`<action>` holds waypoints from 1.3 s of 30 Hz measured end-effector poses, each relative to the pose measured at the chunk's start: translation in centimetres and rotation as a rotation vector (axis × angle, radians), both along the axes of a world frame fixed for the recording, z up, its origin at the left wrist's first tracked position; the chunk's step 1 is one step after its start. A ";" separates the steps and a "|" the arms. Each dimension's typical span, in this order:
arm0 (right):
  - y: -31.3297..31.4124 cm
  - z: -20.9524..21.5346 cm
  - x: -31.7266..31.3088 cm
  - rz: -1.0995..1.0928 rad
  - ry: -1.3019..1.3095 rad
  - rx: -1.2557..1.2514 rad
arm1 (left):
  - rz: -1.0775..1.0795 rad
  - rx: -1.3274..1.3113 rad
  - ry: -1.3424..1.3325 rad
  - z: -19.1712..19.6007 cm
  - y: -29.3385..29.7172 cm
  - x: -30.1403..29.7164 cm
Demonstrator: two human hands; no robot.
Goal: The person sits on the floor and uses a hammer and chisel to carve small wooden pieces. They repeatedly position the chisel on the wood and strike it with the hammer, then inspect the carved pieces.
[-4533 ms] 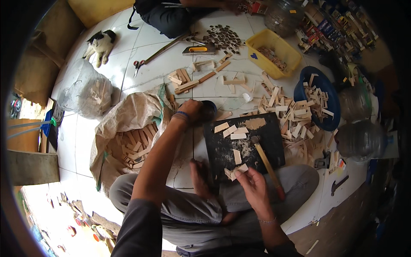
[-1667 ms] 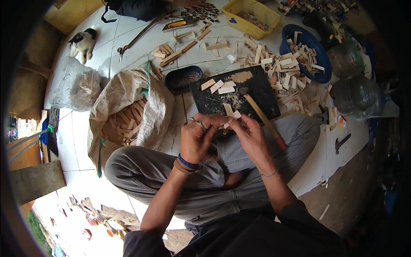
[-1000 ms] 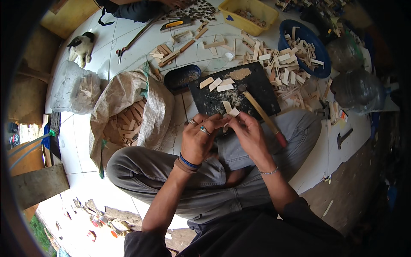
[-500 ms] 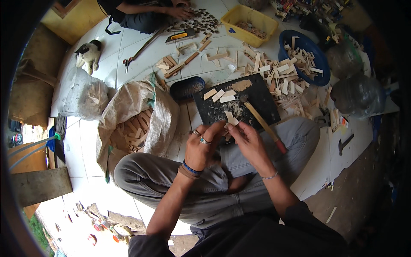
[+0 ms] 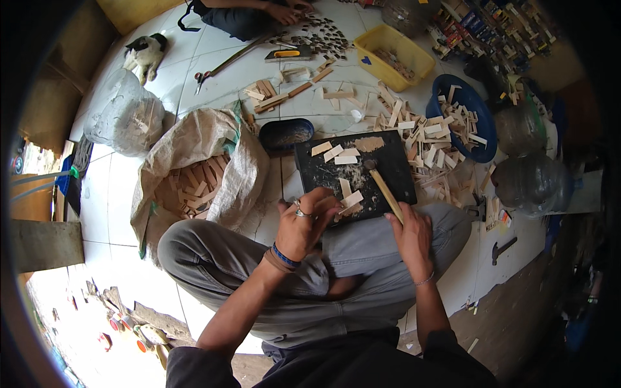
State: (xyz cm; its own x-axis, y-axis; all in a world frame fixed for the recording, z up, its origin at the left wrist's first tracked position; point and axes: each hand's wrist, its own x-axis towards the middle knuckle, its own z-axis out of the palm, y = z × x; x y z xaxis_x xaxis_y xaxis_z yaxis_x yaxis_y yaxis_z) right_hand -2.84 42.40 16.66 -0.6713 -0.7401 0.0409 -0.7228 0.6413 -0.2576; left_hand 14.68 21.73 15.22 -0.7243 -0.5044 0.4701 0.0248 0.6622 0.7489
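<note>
I sit cross-legged on the floor with a black board (image 5: 323, 174) against my knees. My left hand (image 5: 305, 225), with a ring and a wristband, is curled at the board's near edge and pinches a small pale wood piece (image 5: 351, 200). My right hand (image 5: 411, 234) has its fingers closed around the near end of a wooden-handled tool (image 5: 384, 189), which lies slanted on the board with its dark head toward the middle. Several short wood pieces (image 5: 336, 155) and sawdust lie on the board.
An open sack (image 5: 194, 187) of wood strips lies to my left, with a dark bowl (image 5: 284, 132) beyond it. Loose wood pieces spill around a blue basin (image 5: 482, 116). A yellow tub (image 5: 394, 55), large plastic bottles (image 5: 533, 184), a hammer (image 5: 503, 249), a cat (image 5: 145, 55) and another person's hands (image 5: 284, 10) are around.
My hands were together working one small piece over my lap. My right hand has moved away to the tool's handle, while my left hand stays at the board's edge.
</note>
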 end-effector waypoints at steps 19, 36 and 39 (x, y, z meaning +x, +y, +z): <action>2.8 8.3 5.5 0.328 -0.300 -0.203 | 0.047 0.029 -0.041 -0.5 -0.1 0.3; 2.9 8.6 5.5 0.316 -0.223 -0.209 | 0.058 0.136 -0.085 -0.9 0.3 0.2; 3.0 8.5 5.5 0.290 -0.333 -0.125 | 0.050 0.140 -0.107 -0.8 0.3 0.3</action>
State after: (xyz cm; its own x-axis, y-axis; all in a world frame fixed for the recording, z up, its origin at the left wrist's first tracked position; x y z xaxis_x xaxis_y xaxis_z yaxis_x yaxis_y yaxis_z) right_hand 2.68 45.38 25.12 -0.4289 -0.9024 -0.0416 -0.7324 0.3743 -0.5688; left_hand 14.98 22.04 14.37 -0.7390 -0.5957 0.3147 -0.0900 0.5502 0.8302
